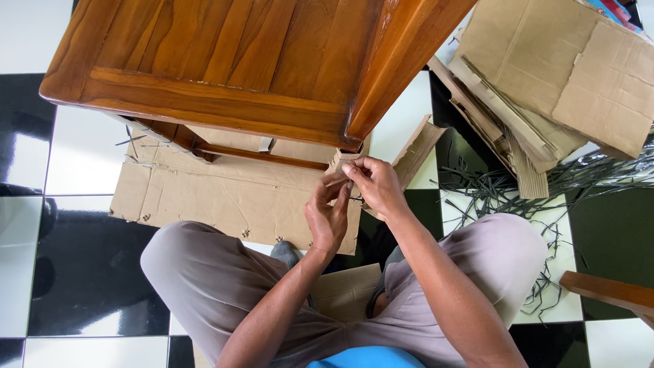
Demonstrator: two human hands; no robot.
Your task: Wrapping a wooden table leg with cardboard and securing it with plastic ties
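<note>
I sit on the floor with bent knees under the corner of a wooden table (225,61). Both hands meet just below that corner. My left hand (328,217) and my right hand (371,182) pinch a small folded piece of brown cardboard (338,163) between their fingertips. The piece is held close to the table's corner leg, mostly hidden by my fingers. A flat cardboard sheet (204,194) lies on the tiles under the table, in front of my knees.
A stack of flattened cardboard boxes (545,82) lies at the upper right. Several thin dark strips (518,197) are scattered on the black and white tiled floor (75,225) beside it. A wooden piece (610,292) juts in at the right edge.
</note>
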